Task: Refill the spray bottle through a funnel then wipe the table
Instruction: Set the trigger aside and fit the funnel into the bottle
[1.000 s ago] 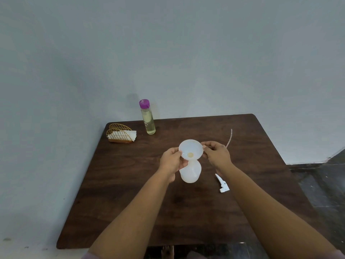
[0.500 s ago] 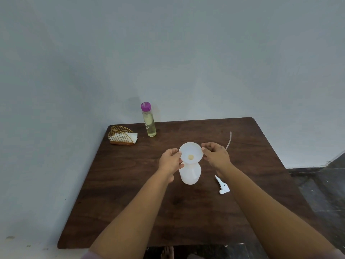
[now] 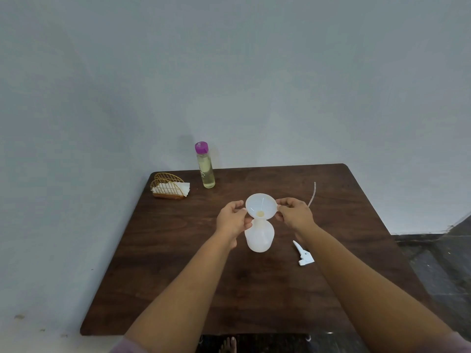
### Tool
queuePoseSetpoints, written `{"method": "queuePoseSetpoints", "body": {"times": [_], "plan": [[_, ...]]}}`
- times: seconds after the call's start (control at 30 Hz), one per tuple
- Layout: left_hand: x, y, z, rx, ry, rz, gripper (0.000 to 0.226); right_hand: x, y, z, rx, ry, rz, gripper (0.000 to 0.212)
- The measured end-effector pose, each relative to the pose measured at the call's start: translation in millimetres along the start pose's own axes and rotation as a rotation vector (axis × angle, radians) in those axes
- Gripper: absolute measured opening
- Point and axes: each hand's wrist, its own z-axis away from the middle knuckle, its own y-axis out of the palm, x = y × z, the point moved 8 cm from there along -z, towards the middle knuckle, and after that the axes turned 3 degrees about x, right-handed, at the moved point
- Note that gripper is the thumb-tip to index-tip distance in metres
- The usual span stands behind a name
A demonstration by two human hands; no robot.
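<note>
The fingers (image 3: 240,205) of the left hand (image 3: 233,220) pinch the left rim of the white funnel (image 3: 261,206), and those of the right hand (image 3: 294,215) are closed on its small tab at the right rim, so both hands grip the funnel. Its spout sits down in the neck of the translucent spray bottle (image 3: 259,236), which stands upright near the middle of the dark wooden counter (image 3: 178,276). The bottle looks light and probably empty, and neither hand appears to hold it; if the hands let go unevenly, or the funnel is not seated straight, the wide top could tip the bottle over. A fast pour could also overflow the narrow spout onto the wood. The clear bottle with the purple cap (image 3: 205,165), holding pale yellowish liquid, stands capped at the far edge, well apart, beside a wire holder of white napkins (image 3: 169,187). The white trigger head (image 3: 303,254) lies to the right of the spray bottle, its thin tube (image 3: 312,194) partly behind the right hand. How deep the spout sits is hidden by the funnel bowl, and whether any liquid is inside the spray bottle is hard to make out.
</note>
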Motion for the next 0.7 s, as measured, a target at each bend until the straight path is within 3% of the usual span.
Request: {"method": "queuePoseSetpoints", "body": {"times": [0.7], "plan": [[2.6,-0.3,5.8,-0.018,-0.021,-0.018,0.034,9.1,-8.8,3.8,-0.005,-0.074,0.207,0.024]]}}
